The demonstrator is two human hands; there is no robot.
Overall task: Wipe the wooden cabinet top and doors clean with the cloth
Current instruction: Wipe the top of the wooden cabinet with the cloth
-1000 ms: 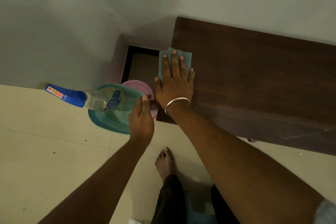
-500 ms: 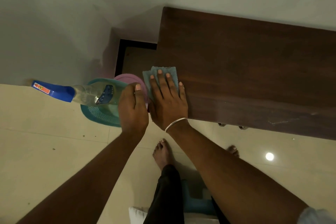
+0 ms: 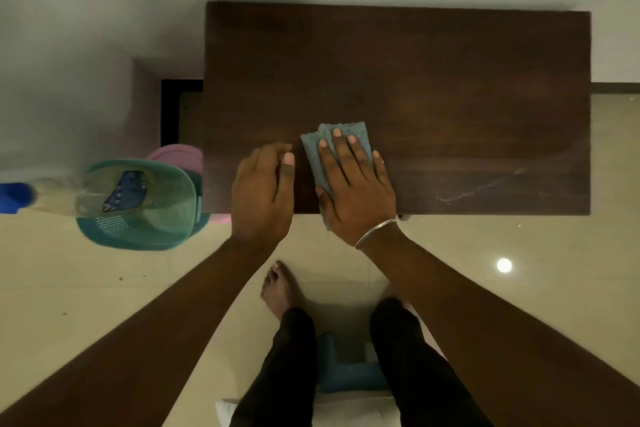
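Observation:
I look straight down on the dark wooden cabinet top. My right hand lies flat on a folded blue-grey cloth and presses it on the wood near the front edge, left of the middle. My left hand hovers beside it over the front edge with fingers curled under and the thumb forward; nothing shows in it. A clear spray bottle with a blue head appears blurred at the far left, apart from that hand. The cabinet doors are hidden from above.
A teal mesh basket and a pink lid stand on the floor left of the cabinet. A pale dusty streak marks the wood at the front right. My bare foot stands on the tiled floor below.
My right hand slid the cloth from the cabinet's left edge to the right along the front. My left hand came over the cabinet, and the bottle it held now shows apart from it.

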